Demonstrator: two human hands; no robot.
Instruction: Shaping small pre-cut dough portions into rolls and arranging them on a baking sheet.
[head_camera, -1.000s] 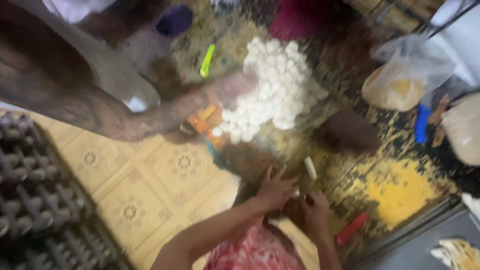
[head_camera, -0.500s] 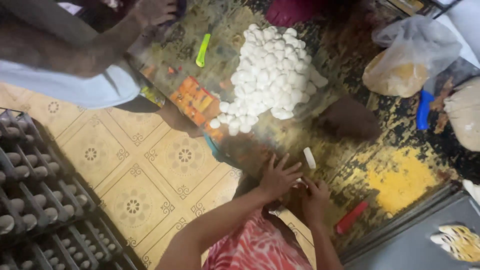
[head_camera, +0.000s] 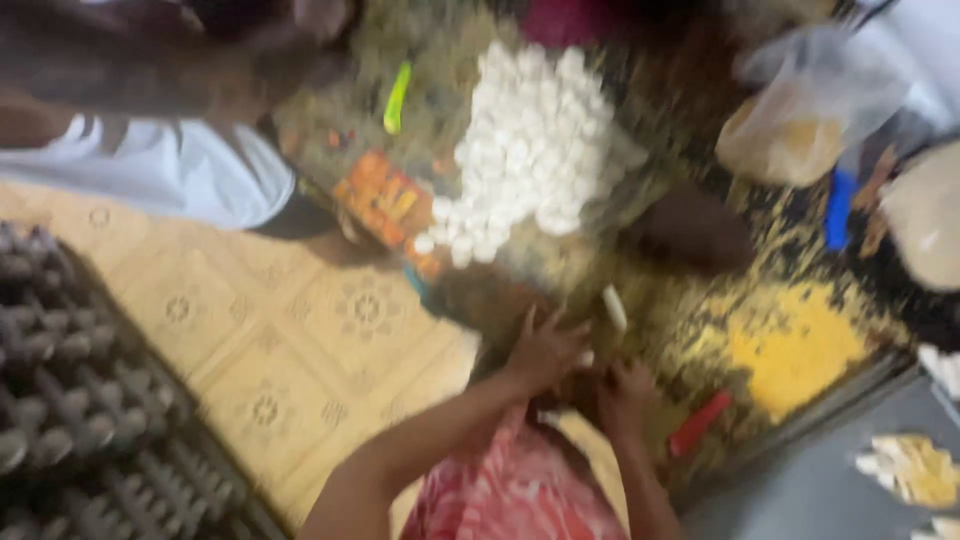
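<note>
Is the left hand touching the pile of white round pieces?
Apart. The head view shows the left hand low in the frame, with a stretch of dark, littered floor between it and the pile of white round pieces above.

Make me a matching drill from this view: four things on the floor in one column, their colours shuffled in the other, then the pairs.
Things:
1. heap of small round pieces
2. marker-like stick
3. stacked trays
4. flat bar by the right hand

Colours:
A. red
B. dark grey
C. white
D. bright green

Pairs: 1-C, 2-D, 3-B, 4-A
</note>
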